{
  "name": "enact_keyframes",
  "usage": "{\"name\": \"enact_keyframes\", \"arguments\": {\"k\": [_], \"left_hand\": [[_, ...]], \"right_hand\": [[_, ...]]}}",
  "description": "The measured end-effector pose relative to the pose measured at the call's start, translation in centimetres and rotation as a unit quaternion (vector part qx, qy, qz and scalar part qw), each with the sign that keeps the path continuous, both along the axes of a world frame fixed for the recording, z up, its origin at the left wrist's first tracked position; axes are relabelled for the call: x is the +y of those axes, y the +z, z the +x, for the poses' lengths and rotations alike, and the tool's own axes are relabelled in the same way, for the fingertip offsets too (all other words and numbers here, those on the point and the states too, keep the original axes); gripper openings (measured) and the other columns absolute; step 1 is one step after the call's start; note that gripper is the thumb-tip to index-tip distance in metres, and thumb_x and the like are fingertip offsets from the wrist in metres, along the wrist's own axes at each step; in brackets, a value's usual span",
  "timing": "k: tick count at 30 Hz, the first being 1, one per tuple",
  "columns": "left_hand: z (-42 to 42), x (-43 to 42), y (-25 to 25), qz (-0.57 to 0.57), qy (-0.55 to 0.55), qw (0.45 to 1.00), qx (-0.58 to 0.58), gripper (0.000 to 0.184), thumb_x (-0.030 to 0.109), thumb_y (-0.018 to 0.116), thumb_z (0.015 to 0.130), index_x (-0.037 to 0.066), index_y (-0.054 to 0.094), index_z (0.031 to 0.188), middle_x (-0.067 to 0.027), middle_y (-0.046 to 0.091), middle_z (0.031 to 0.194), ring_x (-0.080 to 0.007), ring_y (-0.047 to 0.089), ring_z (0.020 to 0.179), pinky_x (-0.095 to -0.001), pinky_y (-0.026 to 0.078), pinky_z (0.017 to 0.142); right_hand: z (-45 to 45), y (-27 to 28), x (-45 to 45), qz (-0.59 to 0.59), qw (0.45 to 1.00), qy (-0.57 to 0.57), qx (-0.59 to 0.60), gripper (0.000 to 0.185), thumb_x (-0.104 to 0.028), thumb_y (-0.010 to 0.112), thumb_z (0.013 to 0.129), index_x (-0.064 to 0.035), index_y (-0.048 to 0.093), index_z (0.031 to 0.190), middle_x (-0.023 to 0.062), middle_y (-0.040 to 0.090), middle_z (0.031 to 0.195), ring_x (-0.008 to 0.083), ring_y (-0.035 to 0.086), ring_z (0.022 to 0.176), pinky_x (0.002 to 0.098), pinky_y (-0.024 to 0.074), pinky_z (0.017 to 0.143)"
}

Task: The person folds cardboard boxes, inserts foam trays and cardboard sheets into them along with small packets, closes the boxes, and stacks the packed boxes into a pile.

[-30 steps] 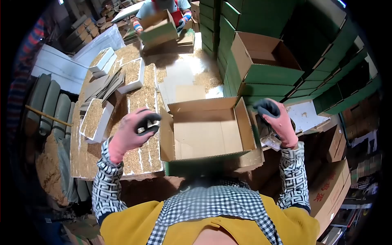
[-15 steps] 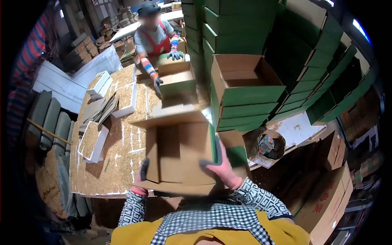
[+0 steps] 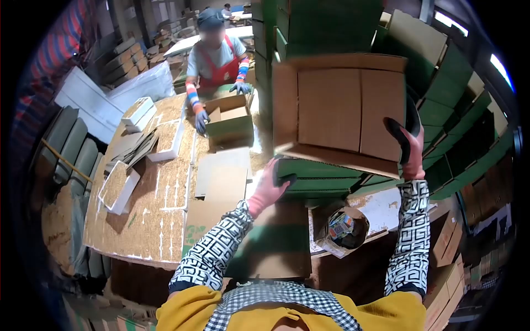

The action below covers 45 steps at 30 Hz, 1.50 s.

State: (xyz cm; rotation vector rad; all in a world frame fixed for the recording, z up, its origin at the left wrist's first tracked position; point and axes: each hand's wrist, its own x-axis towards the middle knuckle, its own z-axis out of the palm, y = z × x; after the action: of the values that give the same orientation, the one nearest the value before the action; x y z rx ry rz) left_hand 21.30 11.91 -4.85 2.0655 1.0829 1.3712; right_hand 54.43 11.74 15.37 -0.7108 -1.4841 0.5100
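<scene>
An open cardboard box (image 3: 350, 110) is tilted with its brown inside facing me, at the top of a stack of green boxes (image 3: 326, 179) on the right. My right hand (image 3: 409, 146), in a pink and black glove, grips the box's right wall with the thumb inside. My left hand (image 3: 270, 186), in a similar glove, is closed at the box's lower left corner; its fingers are partly hidden. Below my left arm lies a flat cardboard piece with a green band (image 3: 276, 240). How far the held box rests on the stack I cannot tell.
Across the table, a co-worker (image 3: 218, 58) handles another open green box (image 3: 232, 129). White trays (image 3: 130, 193) and grey sheets (image 3: 132, 149) lie on the speckled board (image 3: 149, 220) at left. A round bin (image 3: 345, 229) stands at right. Tall green box stacks (image 3: 441, 116) rise behind.
Both my hands have moved the open box up and to the right, from over the table to the green stack. The flat cardboard below has come into view.
</scene>
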Motion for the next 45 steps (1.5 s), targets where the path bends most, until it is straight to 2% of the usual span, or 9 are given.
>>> {"name": "enact_keyframes", "arguments": {"k": [3,8,15,20,23,26,33,39,45], "left_hand": [[0.7,0.5,1.0,-0.078,0.018,0.995,-0.063,0.078,0.006,0.068,0.072,0.002,0.031,0.141,-0.0208,0.046,0.132,-0.0376,0.042,0.125,-0.0392,0.033,0.108],[0.9,0.8,-0.9,-0.059,0.013,0.996,-0.068,0.089,0.011,0.069,0.075,-0.001,0.018,0.146,-0.0244,0.03,0.146,-0.0357,0.031,0.136,-0.0381,0.028,0.111],[-1.6,0.6,-0.3,-0.083,-0.021,0.996,0.004,0.093,0.025,0.074,0.077,0.007,0.016,0.148,-0.0238,0.018,0.15,-0.0367,0.019,0.141,-0.0386,0.02,0.115],[-0.9,0.8,-0.1,-0.085,-0.04,0.994,-0.048,0.089,0.025,0.071,0.078,0.006,0.02,0.147,-0.0222,0.02,0.15,-0.0362,0.019,0.14,-0.0395,0.02,0.115],[-0.7,0.2,-1.4,-0.09,-0.016,0.995,-0.025,0.088,0.028,0.072,0.077,0.007,0.022,0.147,-0.0213,0.021,0.15,-0.0362,0.021,0.14,-0.0401,0.022,0.114],[-0.8,0.4,-0.4,-0.11,-0.009,0.993,-0.031,0.089,0.031,0.073,0.076,0.009,0.022,0.147,-0.0208,0.021,0.15,-0.0356,0.022,0.139,-0.041,0.021,0.115],[-2.9,5.7,3.0,-0.079,-0.019,0.99,0.113,0.12,0.043,0.081,0.065,0.004,0.006,0.149,-0.0201,0.012,0.154,-0.0376,0.008,0.143,-0.0436,0.007,0.117],[0.2,5.8,0.4,-0.023,-0.059,0.986,-0.153,0.12,0.024,0.086,0.061,0.004,0.007,0.149,-0.0185,0.016,0.153,-0.035,0.015,0.142,-0.0397,0.015,0.117],[0.9,4.1,0.5,-0.002,0.001,0.991,-0.135,0.115,0.028,0.085,0.062,0.003,0.012,0.148,-0.0213,0.019,0.151,-0.0354,0.018,0.141,-0.0389,0.017,0.116]], "right_hand": [[2.9,-5.8,2.4,0.05,0.976,-0.11,-0.18,0.04,-0.012,0.06,0.087,0.0007,0.057,0.125,0.0103,0.058,0.125,0.0205,0.053,0.114,0.0326,0.039,0.102],[2.2,-8.4,7.6,-0.298,0.946,-0.042,-0.117,0.043,-0.012,0.055,0.089,-0.0014,0.053,0.13,0.0132,0.051,0.136,0.0226,0.048,0.124,0.0321,0.0346,0.106],[5.4,-10.5,6.3,-0.005,0.918,-0.051,-0.392,0.047,-0.016,0.044,0.095,0.0004,0.038,0.14,0.0135,0.046,0.139,0.022,0.043,0.128,0.0321,0.0341,0.105],[10.8,-12.7,8.0,-0.272,0.955,0.105,-0.055,0.047,-0.016,0.057,0.091,-0.0001,0.043,0.133,0.0151,0.051,0.13,0.0244,0.052,0.115,0.0334,0.0453,0.094],[8.2,-12.6,6.9,-0.011,0.913,-0.092,-0.398,0.056,-0.017,0.059,0.089,-0.0013,0.038,0.139,0.0156,0.045,0.138,0.0269,0.042,0.128,0.0359,0.0345,0.107],[8.7,-14.0,8.3,-0.259,0.962,0.031,-0.083,0.054,-0.022,0.045,0.097,-0.0072,0.03,0.146,0.0128,0.033,0.148,0.0232,0.034,0.135,0.0322,0.0283,0.11],[3.0,-10.5,9.7,-0.347,0.898,0.006,0.27,0.054,-0.039,0.028,0.102,-0.0118,0.026,0.149,0.0044,0.03,0.151,0.0219,0.03,0.137,0.0349,0.0263,0.111],[2.6,-10.6,10.2,-0.042,0.948,-0.08,-0.306,0.049,-0.022,0.044,0.099,-0.0083,0.034,0.144,0.0099,0.038,0.146,0.0225,0.036,0.134,0.0347,0.0295,0.112],[6.1,-11.3,10.1,-0.158,0.959,-0.053,-0.229,0.042,-0.017,0.046,0.097,-0.0058,0.04,0.137,0.0114,0.046,0.136,0.0223,0.045,0.125,0.0337,0.038,0.101]]}}
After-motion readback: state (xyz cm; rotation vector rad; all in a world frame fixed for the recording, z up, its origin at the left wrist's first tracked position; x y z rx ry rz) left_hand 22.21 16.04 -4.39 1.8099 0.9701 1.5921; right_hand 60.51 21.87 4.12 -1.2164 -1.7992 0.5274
